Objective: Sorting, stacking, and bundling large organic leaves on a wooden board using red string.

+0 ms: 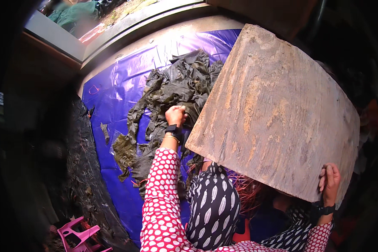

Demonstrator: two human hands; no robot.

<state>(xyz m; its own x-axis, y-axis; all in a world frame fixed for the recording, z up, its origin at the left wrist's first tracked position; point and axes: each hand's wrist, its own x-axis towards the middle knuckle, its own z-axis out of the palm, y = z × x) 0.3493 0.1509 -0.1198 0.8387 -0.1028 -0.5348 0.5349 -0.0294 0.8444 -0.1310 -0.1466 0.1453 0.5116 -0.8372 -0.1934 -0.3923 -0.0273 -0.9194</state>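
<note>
A heap of dark green-brown kelp, in broad crumpled sheets, lies on a blue plastic sheet. My left hand is closed in a fist over the heap's near side, apparently gripping kelp, though its fingertips are partly hidden. To the right, a large worn wooden board slopes across my lap. My right hand rests at the board's near right edge, fingers lying loosely against its surface with nothing seen in them.
Reddish strings hang under the board's near edge. A pink plastic stool stands at the lower left beside a dark tarp. Beyond the blue sheet is a pale door sill or frame. A loose kelp scrap lies at left.
</note>
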